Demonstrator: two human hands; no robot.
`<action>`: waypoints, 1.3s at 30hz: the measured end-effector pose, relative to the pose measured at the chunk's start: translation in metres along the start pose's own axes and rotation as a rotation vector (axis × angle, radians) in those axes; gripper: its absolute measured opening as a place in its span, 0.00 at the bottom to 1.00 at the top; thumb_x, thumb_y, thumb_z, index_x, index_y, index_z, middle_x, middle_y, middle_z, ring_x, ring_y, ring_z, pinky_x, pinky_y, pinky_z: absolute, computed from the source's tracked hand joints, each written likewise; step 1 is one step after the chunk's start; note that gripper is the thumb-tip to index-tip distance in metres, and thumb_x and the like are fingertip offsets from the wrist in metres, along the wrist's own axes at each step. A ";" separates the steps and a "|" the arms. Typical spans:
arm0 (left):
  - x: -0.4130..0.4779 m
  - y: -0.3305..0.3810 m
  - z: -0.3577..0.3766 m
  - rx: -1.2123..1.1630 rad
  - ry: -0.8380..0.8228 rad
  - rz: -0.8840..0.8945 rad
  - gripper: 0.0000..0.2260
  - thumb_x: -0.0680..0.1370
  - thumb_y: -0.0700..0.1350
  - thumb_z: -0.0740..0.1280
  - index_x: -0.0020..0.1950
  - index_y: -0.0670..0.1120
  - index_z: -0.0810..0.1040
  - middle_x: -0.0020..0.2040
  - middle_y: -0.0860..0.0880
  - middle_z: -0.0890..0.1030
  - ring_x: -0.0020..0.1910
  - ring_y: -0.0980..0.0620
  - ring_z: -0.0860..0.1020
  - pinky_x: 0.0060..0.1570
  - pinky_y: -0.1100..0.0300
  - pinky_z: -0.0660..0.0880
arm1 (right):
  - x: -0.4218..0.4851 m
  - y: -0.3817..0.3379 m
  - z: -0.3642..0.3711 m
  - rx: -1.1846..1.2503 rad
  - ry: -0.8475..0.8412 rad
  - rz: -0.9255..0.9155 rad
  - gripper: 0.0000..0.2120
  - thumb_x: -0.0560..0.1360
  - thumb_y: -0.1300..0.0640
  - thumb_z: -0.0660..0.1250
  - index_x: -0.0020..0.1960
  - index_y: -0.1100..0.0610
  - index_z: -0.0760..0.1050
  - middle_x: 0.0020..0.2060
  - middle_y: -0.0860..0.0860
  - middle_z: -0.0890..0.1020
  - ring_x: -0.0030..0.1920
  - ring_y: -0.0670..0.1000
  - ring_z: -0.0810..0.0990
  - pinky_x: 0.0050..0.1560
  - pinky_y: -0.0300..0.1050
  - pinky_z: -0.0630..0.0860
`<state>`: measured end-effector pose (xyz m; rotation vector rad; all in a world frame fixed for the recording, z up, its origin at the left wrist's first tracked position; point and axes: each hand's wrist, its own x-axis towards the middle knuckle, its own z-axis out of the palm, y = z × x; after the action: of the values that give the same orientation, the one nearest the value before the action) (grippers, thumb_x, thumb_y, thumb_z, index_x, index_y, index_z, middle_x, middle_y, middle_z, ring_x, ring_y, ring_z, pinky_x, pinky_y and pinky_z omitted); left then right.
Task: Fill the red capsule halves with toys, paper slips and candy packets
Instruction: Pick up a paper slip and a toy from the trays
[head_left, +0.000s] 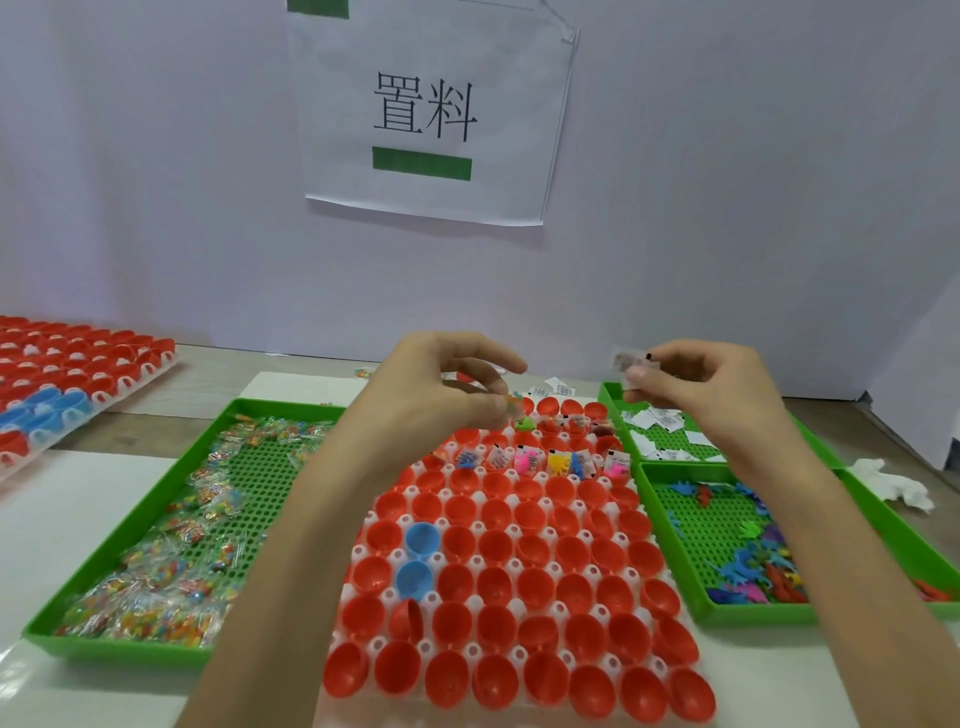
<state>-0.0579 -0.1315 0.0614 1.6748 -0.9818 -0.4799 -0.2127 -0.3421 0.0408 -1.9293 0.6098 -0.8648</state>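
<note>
Over the far end of the capsule tray (358, 553), both grips are closed on fillings.

Candy packets (171, 519) lie in the green tray (119, 644) at left. My left hand (457, 395) hangs right above the far rows, fingertips curled round a small colourful piece (511, 400), too blurred to name. Empty red capsule halves (530, 491) lie below and nearer me. My right hand (717, 395) sits off right, above the slip tray (675, 464), thumb and forefinger pinching a paper slip (631, 364) whose long side runs left-right. I judge the slip must travel left and down; the left hand is nearer.
</note>
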 end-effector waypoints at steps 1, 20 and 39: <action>0.000 0.001 0.002 -0.024 0.015 0.003 0.12 0.73 0.36 0.75 0.50 0.52 0.86 0.41 0.51 0.84 0.42 0.51 0.86 0.47 0.61 0.83 | -0.004 -0.010 0.002 0.045 -0.051 -0.037 0.03 0.68 0.52 0.77 0.41 0.50 0.84 0.37 0.50 0.87 0.40 0.49 0.87 0.44 0.39 0.81; 0.002 -0.001 0.018 -0.164 0.120 0.000 0.10 0.75 0.34 0.73 0.49 0.49 0.87 0.46 0.47 0.85 0.39 0.51 0.86 0.40 0.69 0.79 | 0.013 0.076 -0.039 -0.444 0.337 0.159 0.14 0.81 0.55 0.65 0.61 0.61 0.82 0.57 0.58 0.84 0.59 0.59 0.81 0.55 0.47 0.71; -0.004 0.014 0.016 -0.117 0.020 0.115 0.07 0.75 0.39 0.74 0.50 0.48 0.86 0.43 0.52 0.87 0.43 0.55 0.86 0.42 0.67 0.80 | -0.036 -0.054 0.017 -0.036 -0.537 -0.164 0.12 0.80 0.53 0.66 0.42 0.54 0.84 0.31 0.51 0.81 0.34 0.47 0.79 0.41 0.38 0.77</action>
<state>-0.0768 -0.1388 0.0682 1.5076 -1.0104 -0.4352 -0.2187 -0.2827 0.0715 -2.1466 0.1478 -0.3982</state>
